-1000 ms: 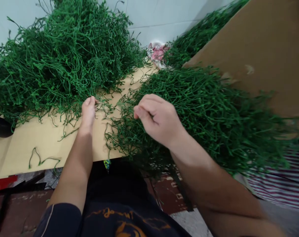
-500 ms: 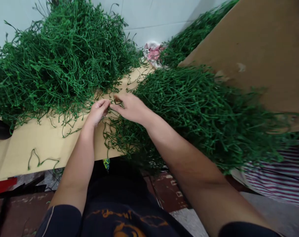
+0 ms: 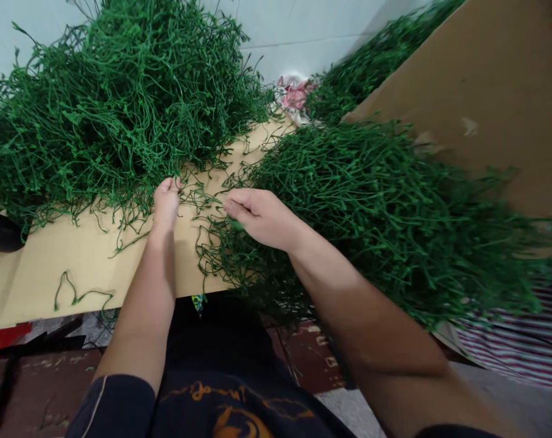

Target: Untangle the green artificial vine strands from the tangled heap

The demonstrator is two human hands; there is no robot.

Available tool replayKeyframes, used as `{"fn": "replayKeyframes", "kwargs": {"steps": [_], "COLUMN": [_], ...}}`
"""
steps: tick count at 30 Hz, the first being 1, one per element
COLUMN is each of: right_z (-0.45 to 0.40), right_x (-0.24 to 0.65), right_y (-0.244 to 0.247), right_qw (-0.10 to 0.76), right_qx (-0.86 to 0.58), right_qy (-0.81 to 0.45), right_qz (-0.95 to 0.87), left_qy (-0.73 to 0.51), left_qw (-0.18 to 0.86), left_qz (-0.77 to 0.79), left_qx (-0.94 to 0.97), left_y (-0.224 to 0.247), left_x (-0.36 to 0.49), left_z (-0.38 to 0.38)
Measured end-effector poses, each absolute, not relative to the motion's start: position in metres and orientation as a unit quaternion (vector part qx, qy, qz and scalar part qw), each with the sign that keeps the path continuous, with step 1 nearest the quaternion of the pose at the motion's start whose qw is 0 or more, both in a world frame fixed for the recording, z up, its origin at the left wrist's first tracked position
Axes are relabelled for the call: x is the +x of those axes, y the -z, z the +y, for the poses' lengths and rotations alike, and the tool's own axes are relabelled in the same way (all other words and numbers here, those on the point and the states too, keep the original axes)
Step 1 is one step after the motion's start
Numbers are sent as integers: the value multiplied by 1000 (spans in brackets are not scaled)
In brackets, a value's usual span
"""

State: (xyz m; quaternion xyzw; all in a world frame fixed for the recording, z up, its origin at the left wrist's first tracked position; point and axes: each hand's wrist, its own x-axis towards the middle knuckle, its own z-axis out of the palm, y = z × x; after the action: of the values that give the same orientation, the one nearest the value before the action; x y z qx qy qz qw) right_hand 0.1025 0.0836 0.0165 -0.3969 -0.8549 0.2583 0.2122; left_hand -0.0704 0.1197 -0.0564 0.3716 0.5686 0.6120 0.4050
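Green stems lie in a large tangled left pile [image 3: 130,91] and a flatter right pile [image 3: 349,182], both over tan cardboard [image 3: 89,249]. My left hand [image 3: 167,198] is closed at the front edge of the left pile, its fingertips pinching a thin green stem. Closed too, my right hand [image 3: 258,213] is at the left end of the right pile, with a bit of green at its fingers. Thin loose stems [image 3: 198,194] lie between the hands. What the right fingers grip is mostly hidden.
A large cardboard flap [image 3: 476,91] leans at the right, with more green stems [image 3: 371,67] behind it. Crumpled pink and white cloth [image 3: 295,97] lies by the wall. A black object [image 3: 0,232] is at the left edge, striped fabric [image 3: 508,340] at the lower right.
My hands, close together before, have moved apart, the left one leftward and the right one rightward. The right fingers have closed. The view has shifted slightly.
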Motion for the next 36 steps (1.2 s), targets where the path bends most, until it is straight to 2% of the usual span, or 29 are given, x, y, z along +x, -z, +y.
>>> {"fn": "replayKeyframes", "kwargs": {"steps": [3, 7, 10, 12, 18, 24, 27, 29, 33, 36], "right_z": [77, 95, 105, 103, 92, 78, 56, 49, 67, 86], "right_x": [115, 137, 141, 131, 84, 76, 73, 75, 87, 93], "right_y": [-28, -29, -22, -18, -2, 2, -5, -11, -24, -25], "right_qw": [246, 279, 287, 273, 149, 121, 96, 110, 169, 176], "right_qx": [-376, -503, -547, -535, -488, -466, -354, -301, -451, -516], "right_qy": [-217, -41, 16, -4, -163, -147, -144, -125, -92, -144], "right_qz": [-867, -817, -786, -800, -845, -864, -919, -939, -871, -826], "left_qy": [-630, -589, -571, -567, -560, -608, -672, -684, -635, -609], "left_qw": [406, 458, 479, 495, 534, 492, 437, 439, 518, 551], "left_qz": [568, 538, 519, 505, 471, 498, 529, 518, 483, 463], "left_qx": [340, 392, 418, 422, 425, 375, 279, 267, 309, 332], "left_y": [53, 44, 40, 39, 38, 43, 44, 43, 36, 32], "left_x": [-78, -67, -56, -52, -51, -57, -70, -77, -71, -55], "left_z": [116, 109, 107, 106, 103, 110, 115, 114, 106, 102]}}
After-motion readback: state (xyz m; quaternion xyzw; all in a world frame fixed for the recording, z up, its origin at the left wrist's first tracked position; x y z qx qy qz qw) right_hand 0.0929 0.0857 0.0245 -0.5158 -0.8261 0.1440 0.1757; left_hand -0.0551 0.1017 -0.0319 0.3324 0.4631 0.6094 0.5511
